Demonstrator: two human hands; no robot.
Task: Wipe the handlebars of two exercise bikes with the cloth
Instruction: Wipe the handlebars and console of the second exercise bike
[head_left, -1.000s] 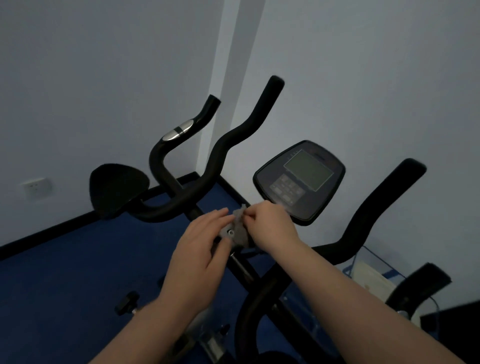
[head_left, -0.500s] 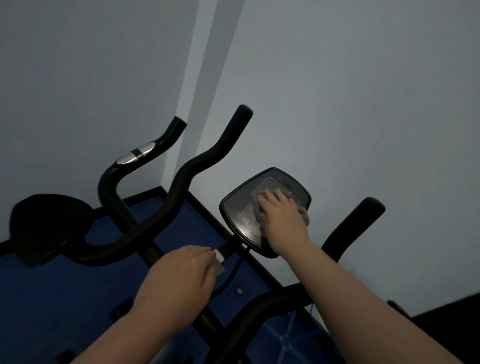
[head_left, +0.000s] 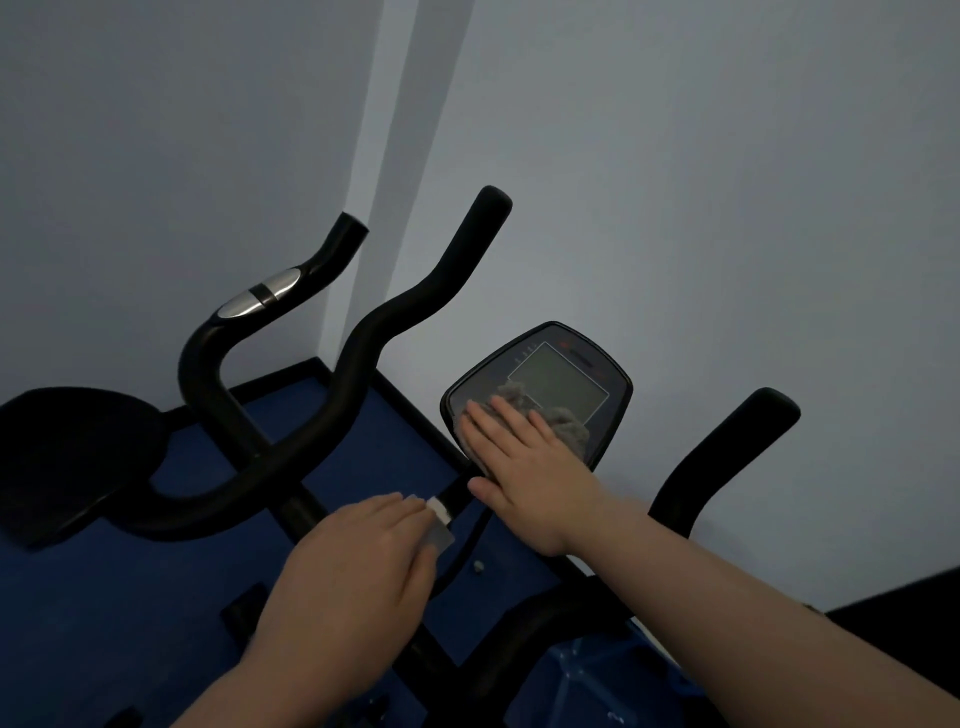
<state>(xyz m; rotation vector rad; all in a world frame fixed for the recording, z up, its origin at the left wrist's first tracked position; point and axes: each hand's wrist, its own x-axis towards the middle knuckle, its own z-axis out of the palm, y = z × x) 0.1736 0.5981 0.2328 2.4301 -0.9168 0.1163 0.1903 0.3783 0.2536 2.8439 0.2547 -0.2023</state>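
The right hand (head_left: 524, 462), fingers flat, presses a crumpled grey fuzzy cloth (head_left: 563, 418) onto the glossy black oval console (head_left: 597, 364); below the console, the left hand (head_left: 358, 571) grips its black stem (head_left: 457, 493).

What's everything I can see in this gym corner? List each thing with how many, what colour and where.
handlebars: two sets, black, one left of centre, one partly in view at right
console: one, black with grey screen, centre
cloth: one, grey, on the console under the right hand
saddle: one, black, far left
floor: blue, below
walls: pale grey, behind
left hand: rests on the stem below the console
right hand: flat, pressing the cloth
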